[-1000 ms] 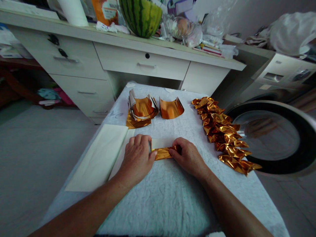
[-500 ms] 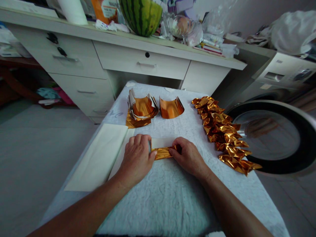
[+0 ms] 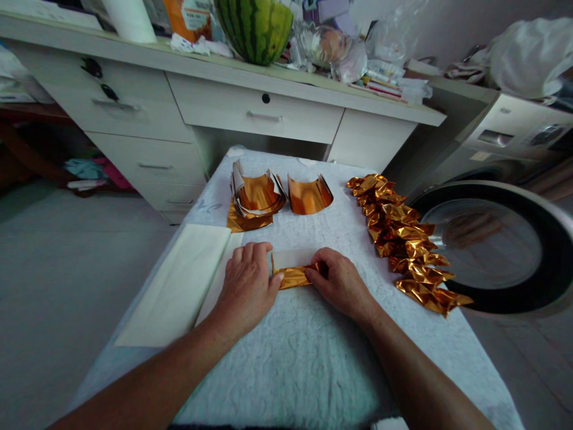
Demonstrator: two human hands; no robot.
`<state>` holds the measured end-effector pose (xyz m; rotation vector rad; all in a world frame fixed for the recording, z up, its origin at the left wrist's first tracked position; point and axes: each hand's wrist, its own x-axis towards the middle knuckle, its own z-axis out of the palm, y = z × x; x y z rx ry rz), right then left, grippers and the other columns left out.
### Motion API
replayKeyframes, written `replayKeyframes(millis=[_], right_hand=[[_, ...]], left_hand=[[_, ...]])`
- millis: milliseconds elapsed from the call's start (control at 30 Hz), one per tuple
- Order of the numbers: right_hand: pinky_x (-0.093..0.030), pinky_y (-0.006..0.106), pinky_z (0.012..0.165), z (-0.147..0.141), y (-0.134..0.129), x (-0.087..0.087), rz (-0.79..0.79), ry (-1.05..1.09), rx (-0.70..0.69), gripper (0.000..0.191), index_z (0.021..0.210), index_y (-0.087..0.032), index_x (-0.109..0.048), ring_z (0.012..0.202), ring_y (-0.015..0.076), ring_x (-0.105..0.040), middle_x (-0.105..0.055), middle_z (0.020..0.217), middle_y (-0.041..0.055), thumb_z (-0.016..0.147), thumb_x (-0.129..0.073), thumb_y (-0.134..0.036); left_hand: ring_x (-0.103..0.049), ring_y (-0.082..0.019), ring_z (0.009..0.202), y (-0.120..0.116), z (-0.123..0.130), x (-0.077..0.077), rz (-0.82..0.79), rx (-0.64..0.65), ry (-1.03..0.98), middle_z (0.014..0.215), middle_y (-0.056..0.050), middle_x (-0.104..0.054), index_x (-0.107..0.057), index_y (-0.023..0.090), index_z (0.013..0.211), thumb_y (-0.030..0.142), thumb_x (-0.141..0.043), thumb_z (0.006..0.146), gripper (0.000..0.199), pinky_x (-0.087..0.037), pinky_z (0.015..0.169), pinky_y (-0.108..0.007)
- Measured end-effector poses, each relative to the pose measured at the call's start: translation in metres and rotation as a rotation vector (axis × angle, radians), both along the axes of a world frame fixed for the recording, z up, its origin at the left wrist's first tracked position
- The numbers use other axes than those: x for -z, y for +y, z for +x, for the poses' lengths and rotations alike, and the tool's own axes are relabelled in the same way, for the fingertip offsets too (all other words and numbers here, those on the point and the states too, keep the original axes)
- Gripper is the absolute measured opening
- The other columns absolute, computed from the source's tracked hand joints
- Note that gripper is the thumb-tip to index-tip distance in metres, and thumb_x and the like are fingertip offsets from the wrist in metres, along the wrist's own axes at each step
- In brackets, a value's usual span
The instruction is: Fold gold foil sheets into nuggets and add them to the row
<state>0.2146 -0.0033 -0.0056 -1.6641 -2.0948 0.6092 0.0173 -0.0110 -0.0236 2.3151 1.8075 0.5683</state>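
A sheet of gold foil paper [image 3: 295, 276] lies on the cloth-covered table, its near edge folded up to show gold and its white back facing up behind. My left hand [image 3: 248, 278] grips the left end, thumb on the fold. At the right end, my right hand [image 3: 338, 279] pinches the fold between thumb and curled fingers. Behind my hands are a stack of curled gold foil sheets [image 3: 258, 194] and one single curled gold sheet [image 3: 310, 196]. A row of folded gold foil ingots [image 3: 403, 236] runs down the table's right side.
White paper sheets [image 3: 179, 286] lie by the table's left edge. Beyond the table stands a white desk [image 3: 259, 113] with a cut watermelon [image 3: 255, 30] and plastic bags on top. A washing machine's open round door [image 3: 487, 245] stands close against the right side.
Both hands stay on the foil paper in nearly the same pose. The whole view has shifted very slightly; nothing has been taken up or let go.
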Motion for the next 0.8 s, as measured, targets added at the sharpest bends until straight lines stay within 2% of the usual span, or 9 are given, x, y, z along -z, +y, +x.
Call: replayKeyframes(millis=[100,300,467,633,800], right_hand=[[-0.034,0.025,0.063,-0.001,0.0,0.0,0.003,0.0,0.0,0.008,0.077,-0.018,-0.058,0.066,0.0133,-0.049,-0.057,0.072,-0.0003,0.081,-0.064,-0.02],[-0.034,0.025,0.062,-0.002,0.0,0.0,0.012,0.0,0.005,0.007,0.076,-0.018,-0.058,0.066,0.0133,-0.049,-0.057,0.072,-0.0003,0.081,-0.064,-0.02],[-0.034,0.025,0.061,-0.002,0.0,0.001,0.022,0.003,0.01,0.008,0.076,-0.018,-0.057,0.064,0.0129,-0.049,-0.057,0.071,-0.0007,0.08,-0.064,-0.019],[-0.035,0.025,0.064,-0.002,-0.001,0.001,0.041,-0.016,0.0,0.01,0.074,-0.018,-0.056,0.068,0.014,-0.05,-0.057,0.073,0.0001,0.079,-0.064,-0.018],[-0.035,0.025,0.063,-0.003,-0.001,0.003,0.047,-0.002,0.002,0.009,0.076,-0.018,-0.056,0.066,0.0138,-0.05,-0.057,0.072,0.0,0.079,-0.064,-0.019]], left_hand=[[-0.046,-0.029,0.103,0.0,0.0,0.001,0.005,0.001,-0.012,0.11,-0.01,-0.053,-0.042,0.016,0.112,0.024,-0.063,0.082,0.037,-0.043,0.088,-0.044],[-0.046,-0.026,0.095,-0.002,0.001,-0.002,-0.027,0.029,-0.028,0.099,-0.007,-0.051,-0.05,0.018,0.094,0.021,-0.062,0.083,0.017,-0.042,0.083,-0.043],[-0.045,-0.026,0.096,-0.004,0.003,-0.009,0.015,0.104,-0.02,0.103,-0.006,-0.054,-0.06,0.021,0.087,0.017,-0.061,0.084,0.005,-0.039,0.08,-0.042],[-0.048,-0.024,0.087,-0.002,0.004,-0.008,0.057,0.27,0.066,0.089,-0.002,-0.061,-0.065,0.024,0.085,0.018,-0.06,0.089,0.008,-0.039,0.073,-0.039],[-0.055,-0.021,0.08,-0.008,0.003,-0.004,0.112,0.442,0.158,0.081,-0.002,-0.061,-0.065,0.018,0.087,0.013,-0.06,0.088,0.007,-0.047,0.071,-0.036]])
